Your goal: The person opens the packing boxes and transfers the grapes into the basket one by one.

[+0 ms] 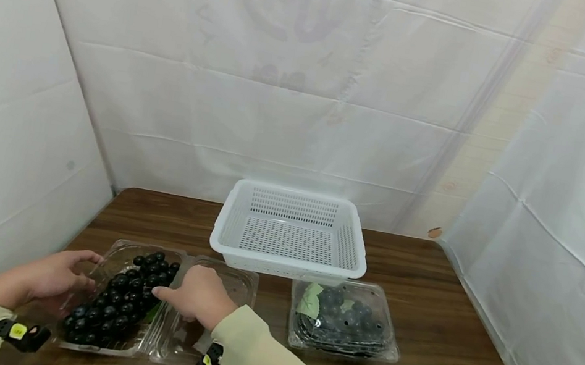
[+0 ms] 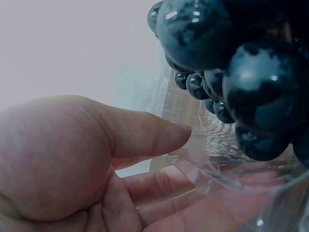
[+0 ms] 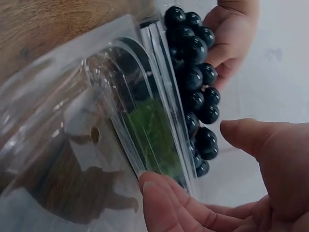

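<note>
A clear plastic clamshell box (image 1: 117,251) lies unfolded at the front left, a bunch of dark grapes (image 1: 118,304) in its left half. My left hand (image 1: 54,277) is at the box's left side. In the left wrist view its thumb (image 2: 159,133) extends near the rim, and the other fingers show through the plastic below. My right hand (image 1: 203,295) is over the hinge side, thumb toward the grapes. In the right wrist view its fingertips (image 3: 154,186) touch the plastic edge, thumb spread apart. A green leaf (image 3: 154,137) shows through the wall.
A white perforated basket (image 1: 287,263) stands at the back middle of the wooden table (image 1: 442,353). In front of it to the right sits a closed clear box (image 1: 385,320) of dark grapes with a green leaf. White sheeting (image 1: 302,115) hangs around the table.
</note>
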Motion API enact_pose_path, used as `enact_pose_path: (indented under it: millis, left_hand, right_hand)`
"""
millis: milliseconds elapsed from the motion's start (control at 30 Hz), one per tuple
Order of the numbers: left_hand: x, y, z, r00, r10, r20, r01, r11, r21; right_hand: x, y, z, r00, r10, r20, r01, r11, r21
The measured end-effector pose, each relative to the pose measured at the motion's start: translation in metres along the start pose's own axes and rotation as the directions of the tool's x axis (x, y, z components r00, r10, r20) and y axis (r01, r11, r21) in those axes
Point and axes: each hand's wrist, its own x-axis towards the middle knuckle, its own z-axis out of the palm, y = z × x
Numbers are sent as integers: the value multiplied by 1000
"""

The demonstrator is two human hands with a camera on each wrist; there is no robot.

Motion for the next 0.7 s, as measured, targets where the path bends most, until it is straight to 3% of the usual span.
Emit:
enact_pose_path:
  millis: [367, 700]
  left_hand:
    - [-1, 1, 3, 1000, -22, 22, 23, 998, -57]
    - [0, 1, 10, 1000, -27, -16, 26, 997, -73]
  right_hand:
    - [11, -5, 19, 999, 21, -23, -24, 993, -112]
    - [10, 3, 16, 999, 43, 0, -43, 999, 33]
